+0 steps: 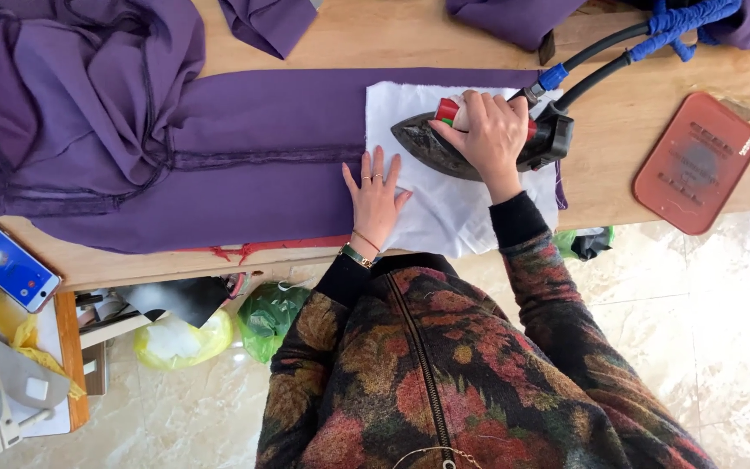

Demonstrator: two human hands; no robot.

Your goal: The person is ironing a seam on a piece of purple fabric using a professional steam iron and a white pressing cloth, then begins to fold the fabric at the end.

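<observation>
At the far left we see a phone (12, 267) with a lit screen lying on the edge of the wooden table (392, 39), and below the table edge hang a yellow bag (180, 340) and a green bag (269, 314). Above them a purple garment (219, 148) is spread along the table, bunched up at its left end and flat toward the right. On its right end lies a white cloth (444, 213). Our left hand (375, 195) rests flat where the purple garment meets the white cloth, with the fingers (378, 167) spread apart and holding nothing. Just beside it, our right hand (488, 135) is closed around the handle of a dark iron (431, 146), which stands on the white cloth with its tip pointing to the left. Two black hoses (596, 59) go from the back of the iron up to the right. Further right, a red rectangular mat (696, 162) lies on the table, well apart from the iron.
</observation>
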